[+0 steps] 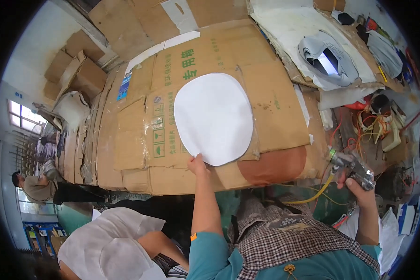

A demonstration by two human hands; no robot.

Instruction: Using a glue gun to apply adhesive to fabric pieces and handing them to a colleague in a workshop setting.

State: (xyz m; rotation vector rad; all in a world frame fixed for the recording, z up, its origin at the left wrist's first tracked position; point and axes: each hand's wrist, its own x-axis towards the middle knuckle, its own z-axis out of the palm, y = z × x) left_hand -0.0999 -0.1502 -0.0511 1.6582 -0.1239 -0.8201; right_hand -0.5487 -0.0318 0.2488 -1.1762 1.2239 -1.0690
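Note:
A white rounded, egg-shaped sheet lies flat on the cardboard-covered table in front of me. My left hand is closed at its near edge, with the thumb and fingers pinching the rim. Off to the right, beyond the table's corner, my right hand grips a metal spray gun. The gun's nozzle end points up and left, apart from the sheet. A yellow hose runs from the gun leftward past my apron.
Flattened cardboard with a reddish-brown patch covers the table. A grey fabric roll around a lit screen sits on the right bench, above tangled cords. A person in white is close at my left; another person stands farther left.

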